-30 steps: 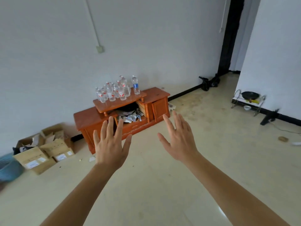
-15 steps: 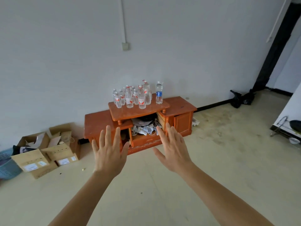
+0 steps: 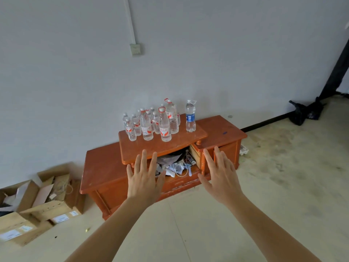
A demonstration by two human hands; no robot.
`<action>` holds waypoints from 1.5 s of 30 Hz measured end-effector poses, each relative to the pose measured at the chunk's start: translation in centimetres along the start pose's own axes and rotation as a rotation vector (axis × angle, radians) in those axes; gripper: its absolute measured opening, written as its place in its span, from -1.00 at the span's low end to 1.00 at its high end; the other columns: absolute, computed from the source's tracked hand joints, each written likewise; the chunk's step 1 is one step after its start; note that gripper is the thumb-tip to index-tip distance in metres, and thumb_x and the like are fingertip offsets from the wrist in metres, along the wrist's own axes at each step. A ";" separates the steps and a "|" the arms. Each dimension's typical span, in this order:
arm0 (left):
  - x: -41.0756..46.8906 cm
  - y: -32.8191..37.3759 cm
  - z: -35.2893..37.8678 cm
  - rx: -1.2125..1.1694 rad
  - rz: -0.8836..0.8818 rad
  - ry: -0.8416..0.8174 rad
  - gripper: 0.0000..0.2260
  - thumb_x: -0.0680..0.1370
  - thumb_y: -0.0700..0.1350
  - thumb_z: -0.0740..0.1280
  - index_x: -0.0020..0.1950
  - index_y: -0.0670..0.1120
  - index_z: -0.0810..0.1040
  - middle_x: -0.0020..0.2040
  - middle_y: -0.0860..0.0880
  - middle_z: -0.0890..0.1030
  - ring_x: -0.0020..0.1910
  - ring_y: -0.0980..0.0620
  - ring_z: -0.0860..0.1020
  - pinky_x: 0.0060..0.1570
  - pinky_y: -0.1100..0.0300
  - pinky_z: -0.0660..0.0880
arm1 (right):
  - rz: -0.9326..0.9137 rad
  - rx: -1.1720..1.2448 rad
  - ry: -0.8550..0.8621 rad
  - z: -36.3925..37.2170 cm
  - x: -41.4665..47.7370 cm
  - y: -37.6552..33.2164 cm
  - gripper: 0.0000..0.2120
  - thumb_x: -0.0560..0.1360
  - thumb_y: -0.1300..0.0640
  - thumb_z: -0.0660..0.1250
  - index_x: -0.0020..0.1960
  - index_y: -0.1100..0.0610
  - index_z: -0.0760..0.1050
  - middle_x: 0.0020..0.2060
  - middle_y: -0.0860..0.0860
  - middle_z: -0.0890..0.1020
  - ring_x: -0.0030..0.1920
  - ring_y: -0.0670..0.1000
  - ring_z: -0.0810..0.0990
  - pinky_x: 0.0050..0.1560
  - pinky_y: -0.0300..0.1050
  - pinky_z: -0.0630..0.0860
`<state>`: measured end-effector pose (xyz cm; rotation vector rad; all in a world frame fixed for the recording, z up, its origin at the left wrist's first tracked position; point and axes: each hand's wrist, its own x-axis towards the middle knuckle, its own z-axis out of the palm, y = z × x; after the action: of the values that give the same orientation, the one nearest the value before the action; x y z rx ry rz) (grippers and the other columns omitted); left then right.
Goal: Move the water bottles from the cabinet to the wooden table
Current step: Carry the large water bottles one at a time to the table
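Person has closed in on the orange wooden cabinet (image 3: 105, 173) since a second ago, left hand (image 3: 144, 181) and right hand (image 3: 221, 177) outstretched before it with fingers spread, holding nothing; water bottles (image 3: 160, 121) clustered untouched on its raised top shelf, pickup likely next.

water bottles (image 3: 159, 121) stand on the cabinet (image 3: 105, 173) against the wall, cardboard boxes (image 3: 37, 207) on the floor to its left.
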<state>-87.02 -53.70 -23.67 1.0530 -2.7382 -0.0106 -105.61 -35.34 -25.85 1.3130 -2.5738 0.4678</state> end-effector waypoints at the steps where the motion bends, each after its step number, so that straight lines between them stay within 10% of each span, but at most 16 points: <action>1: 4.1 0.6 1.1 0.005 -0.018 -0.022 -0.28 0.52 0.39 -0.36 0.62 0.10 -0.18 0.65 -0.08 -0.16 0.62 -0.14 -0.09 0.53 -0.26 -0.02 | 0.006 0.003 -0.030 1.4 4.0 1.7 -0.23 0.61 -0.25 0.20 0.67 0.03 -0.01 0.61 0.27 0.09 0.56 0.34 0.20 0.49 0.26 0.28; 7: 19.3 0.5 2.9 -0.034 -0.054 -0.014 -0.28 0.51 0.42 -0.31 0.61 0.13 -0.27 0.64 -0.05 -0.24 0.62 -0.14 -0.14 0.53 -0.26 -0.05 | -0.057 0.014 -0.096 4.8 21.0 6.7 -0.15 0.63 -0.25 0.17 0.63 -0.08 -0.34 0.63 0.23 -0.12 0.61 0.29 0.05 0.57 0.19 0.15; 22: 50.5 -8.9 15.5 -0.149 0.008 -0.129 -0.32 0.60 0.34 -0.08 0.62 0.12 -0.26 0.64 -0.05 -0.22 0.62 -0.13 -0.13 0.55 -0.23 -0.03 | 0.015 0.005 -0.207 20.9 50.7 7.9 -0.07 0.62 -0.13 0.28 0.58 -0.11 -0.44 0.64 0.17 -0.15 0.63 0.22 -0.03 0.57 0.09 0.10; 37: 68.0 -8.4 26.7 -0.142 0.134 -0.229 -0.34 0.61 0.33 0.00 0.63 0.11 -0.09 0.59 0.06 -0.37 0.58 -0.01 -0.30 0.47 -0.05 -0.10 | -0.076 0.052 -0.284 28.8 71.7 11.2 -0.08 0.59 -0.12 0.32 0.61 -0.14 -0.33 0.64 0.17 -0.03 0.61 0.24 0.11 0.48 0.23 0.35; 41: 67.6 -7.8 27.3 -0.185 -0.002 -0.215 -0.38 0.57 0.28 0.20 0.59 0.17 0.15 0.61 0.16 -0.28 0.56 0.13 -0.27 0.44 -0.08 0.28 | -0.152 0.259 -0.376 32.5 78.9 9.8 -0.19 0.59 -0.33 0.19 0.63 -0.13 -0.20 0.64 0.13 0.01 0.60 0.23 0.11 0.47 0.21 0.29; 45: 67.8 -6.6 26.6 -0.231 -0.109 -0.165 -0.43 0.52 0.14 0.36 0.51 0.20 0.29 0.58 0.30 -0.26 0.56 0.22 -0.17 0.30 0.01 0.46 | -0.157 0.544 -0.589 36.4 82.7 8.3 -0.27 0.49 -0.50 0.14 0.49 -0.08 0.26 0.37 0.02 0.50 0.39 0.11 0.47 0.25 0.04 0.45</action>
<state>-136.88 -105.38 -37.39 1.1777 -2.7315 -0.4381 -161.97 -106.08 -33.91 2.0851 -2.8693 0.9149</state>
